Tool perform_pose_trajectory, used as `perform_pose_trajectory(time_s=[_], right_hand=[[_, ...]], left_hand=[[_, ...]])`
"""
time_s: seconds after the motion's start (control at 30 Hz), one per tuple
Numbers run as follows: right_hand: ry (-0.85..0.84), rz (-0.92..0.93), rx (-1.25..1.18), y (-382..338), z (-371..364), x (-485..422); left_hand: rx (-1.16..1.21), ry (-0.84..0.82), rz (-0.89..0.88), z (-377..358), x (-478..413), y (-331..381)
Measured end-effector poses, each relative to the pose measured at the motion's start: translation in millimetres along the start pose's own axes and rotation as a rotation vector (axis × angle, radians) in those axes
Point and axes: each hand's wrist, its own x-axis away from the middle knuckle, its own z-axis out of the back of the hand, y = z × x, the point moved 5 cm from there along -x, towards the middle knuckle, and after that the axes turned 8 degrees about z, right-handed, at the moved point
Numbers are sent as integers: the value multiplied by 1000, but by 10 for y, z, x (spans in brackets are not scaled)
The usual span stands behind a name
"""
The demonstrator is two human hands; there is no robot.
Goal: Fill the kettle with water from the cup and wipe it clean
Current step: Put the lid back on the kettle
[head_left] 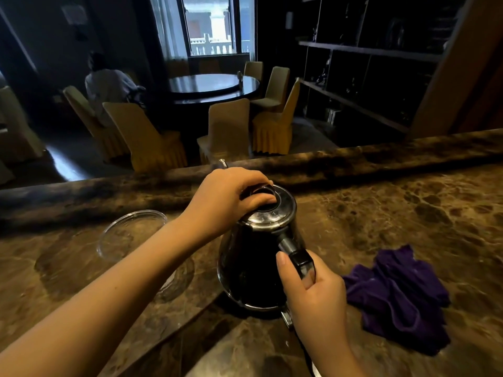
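Lid in hand, kettle steadied on the desk.
Left hand (226,200) pinched the lid (268,206); right hand (313,289) gripped the handle (300,261) of the kettle (253,268). A jerk could tip it toward the cloth (397,295).

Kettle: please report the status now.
Left hand grips lid knob. Right hand holds handle. Kettle upright on counter. Cloth lies right, clear.
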Motion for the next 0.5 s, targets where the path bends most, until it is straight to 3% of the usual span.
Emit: perform_pose_trajectory(time_s=[0.13,0.3,0.5], right_hand=[[42,7,22,-51,-45,52],[73,21,23,-148,-192,143],[-141,-26,-81,-223,-405,240]], left_hand=[[49,2,-12,-20,-3,-17],[102,-116,-74,-17,-68,-2],[-144,-119,-170,28,-109,20]])
